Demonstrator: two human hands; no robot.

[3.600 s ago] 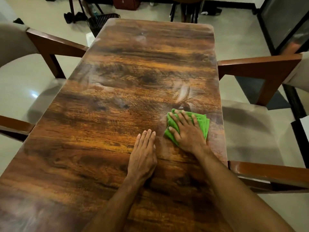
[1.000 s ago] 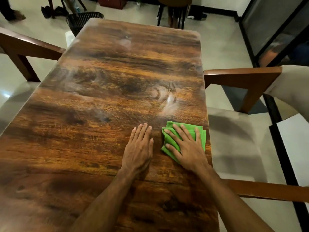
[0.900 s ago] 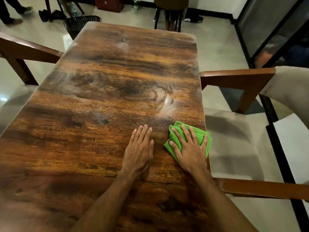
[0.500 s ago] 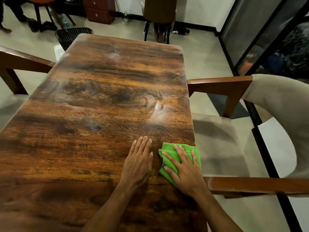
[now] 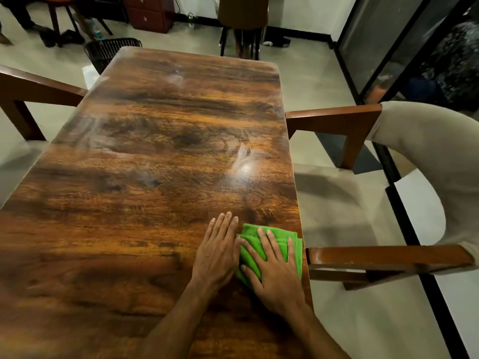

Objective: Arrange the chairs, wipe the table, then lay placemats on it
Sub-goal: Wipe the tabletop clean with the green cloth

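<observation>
- Pressing one green cloth (image 5: 294, 246) onto the bench (image 5: 155, 203), the right hand (image 5: 274, 278) is lying flat.
- Left hand (image 5: 217, 255) is resting released beside it.
- One basket (image 5: 111, 51) is standing upper left, contents unseen.

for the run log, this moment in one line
step: wiping | right hand: flat on folded green cloth | left hand: flat on brown wooden table
</observation>
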